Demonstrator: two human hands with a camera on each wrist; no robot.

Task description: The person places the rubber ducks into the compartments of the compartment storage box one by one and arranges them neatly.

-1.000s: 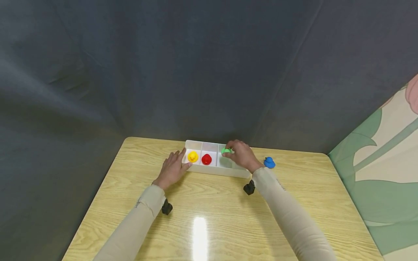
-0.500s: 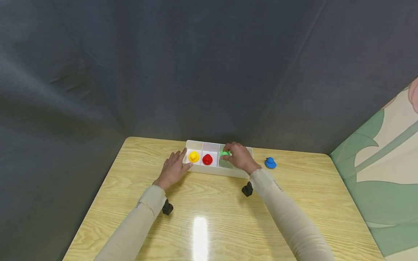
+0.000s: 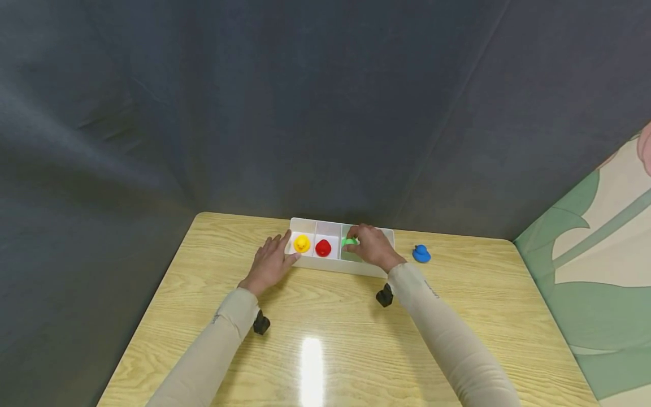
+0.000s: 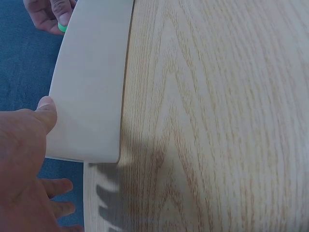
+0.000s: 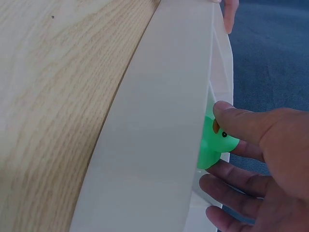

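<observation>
A white divided box point(image 3: 325, 264) stands near the table's far edge. In its leftmost compartment sits a yellow rubber duck point(image 3: 302, 244), and a red rubber duck point(image 3: 322, 248) is in the one beside it. My right hand point(image 3: 373, 245) pinches a green rubber duck point(image 5: 217, 140) by the head, thumb against its face, low inside the third compartment. The right hand covers most of the compartment at the right end. My left hand point(image 3: 268, 263) rests at the box's left end, thumb on the front rim point(image 4: 52, 108) and fingers extended past the end.
A blue rubber duck point(image 3: 421, 254) stands on the wooden table point(image 3: 274, 350) to the right of the box. Behind the table hangs a dark curtain point(image 3: 305, 113). A patterned wall point(image 3: 605, 265) is at the right.
My right hand has lowered the green duck into the third compartment and shifted slightly left. The left hand stays at the box's end.
</observation>
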